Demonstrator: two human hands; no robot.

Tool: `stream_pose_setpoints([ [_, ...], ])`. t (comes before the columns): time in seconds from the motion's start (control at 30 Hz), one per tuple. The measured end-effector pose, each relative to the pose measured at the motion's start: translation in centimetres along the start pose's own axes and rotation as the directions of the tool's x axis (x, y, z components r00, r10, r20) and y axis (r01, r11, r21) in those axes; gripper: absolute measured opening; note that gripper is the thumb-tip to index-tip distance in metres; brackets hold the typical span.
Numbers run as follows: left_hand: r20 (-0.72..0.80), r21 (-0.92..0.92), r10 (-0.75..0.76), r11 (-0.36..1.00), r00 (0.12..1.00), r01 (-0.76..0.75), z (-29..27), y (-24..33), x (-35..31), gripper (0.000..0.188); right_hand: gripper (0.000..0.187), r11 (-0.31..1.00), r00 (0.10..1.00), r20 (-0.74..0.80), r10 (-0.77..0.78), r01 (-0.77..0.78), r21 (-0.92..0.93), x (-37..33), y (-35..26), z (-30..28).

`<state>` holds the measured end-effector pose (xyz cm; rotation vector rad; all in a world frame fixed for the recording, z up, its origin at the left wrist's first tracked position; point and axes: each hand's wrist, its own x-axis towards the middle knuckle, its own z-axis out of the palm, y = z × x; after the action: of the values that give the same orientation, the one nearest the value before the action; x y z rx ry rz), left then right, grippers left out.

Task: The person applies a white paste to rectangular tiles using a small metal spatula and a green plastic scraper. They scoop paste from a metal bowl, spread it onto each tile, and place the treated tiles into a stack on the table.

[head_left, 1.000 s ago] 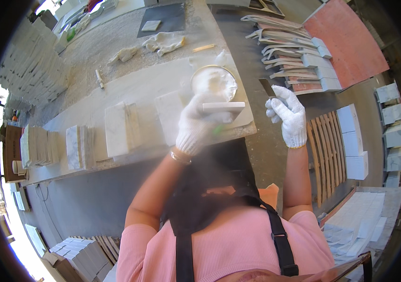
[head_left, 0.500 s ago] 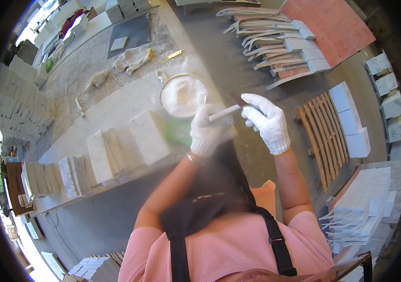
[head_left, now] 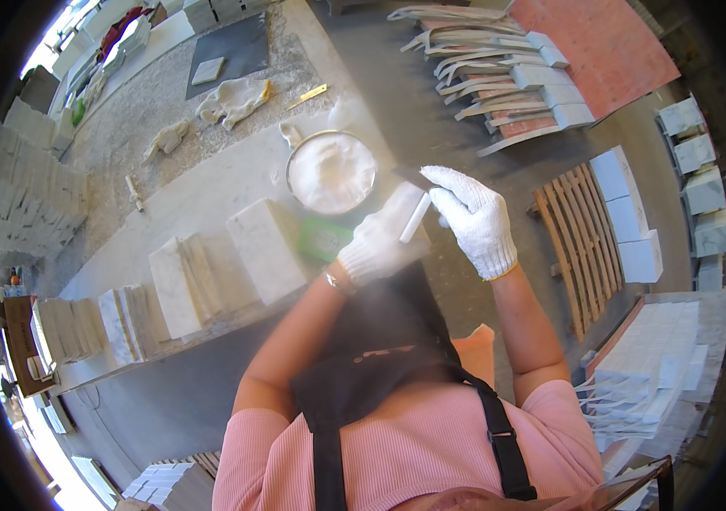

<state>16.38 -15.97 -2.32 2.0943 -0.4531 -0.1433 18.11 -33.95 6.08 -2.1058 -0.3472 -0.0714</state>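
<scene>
My left hand (head_left: 371,247), in a white knit glove and smeared by motion, is closed on a white straight-edged piece (head_left: 415,218) whose narrow side shows as a slanted bright strip. Its far parts blur into the glove. Close by on the right, my gloved right hand (head_left: 475,223) pinches a thin dark flat piece (head_left: 414,177) between thumb and fingers, right by the upper end of the white piece. Left of the hands, a round bowl (head_left: 292,192) of white powder (head_left: 332,170) stands on the workbench (head_left: 197,200). Partly behind my left hand lies a green flat pad (head_left: 322,238).
White marble slabs (head_left: 266,251) stand in a row along the bench's near edge. Beyond lie crumpled gloves (head_left: 233,102) and a yellow strip-like tool (head_left: 307,96). To the right are a wooden pallet (head_left: 580,247) with pale blocks and strapped stacks (head_left: 542,77).
My left hand has tilted the white piece, from nearly level to steeply slanted. The right hand has shifted slightly left, still pinching the dark piece. My view has moved a little.
</scene>
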Motion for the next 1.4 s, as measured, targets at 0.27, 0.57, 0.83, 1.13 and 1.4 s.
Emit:
stream_pose_setpoints([
  [0.27, -0.178, -0.079, -0.049, 0.996, 0.983, 0.035, 2.3, 1.1, 0.1, 0.066, 0.033, 0.986, 0.988, 0.055, 0.145, -0.149, 0.079, -1.6, -1.2, 0.5],
  [0.57, -0.182, -0.08, -0.152, 0.987, 0.971, 0.14, 2.9, 2.3, 0.2, 0.06, 0.033, 0.996, 0.997, -0.011, 0.076, -0.075, 0.05, -1.0, -1.0, 0.1],
  [0.83, -0.449, 0.1, 0.227, 0.974, 0.864, -0.204, 3.8, 0.1, 0.6, 0.059, 0.037, 0.972, 0.967, 0.101, -0.234, 0.232, 0.027, -5.0, -2.9, 1.8],
  [1.13, -0.206, -0.158, -0.212, 0.971, 0.955, 0.182, 3.5, 1.4, 0.1, 0.058, 0.031, 0.999, 0.999, 0.021, 0.026, -0.026, 0.019, -0.3, -0.6, 0.1],
  [1.4, -0.317, -0.182, -0.07, 0.983, 0.946, 0.011, 3.6, 1.7, -0.3, 0.056, 0.032, 0.996, 0.995, 0.03, -0.093, 0.093, 0.007, -3.1, -0.5, 0.3],
])
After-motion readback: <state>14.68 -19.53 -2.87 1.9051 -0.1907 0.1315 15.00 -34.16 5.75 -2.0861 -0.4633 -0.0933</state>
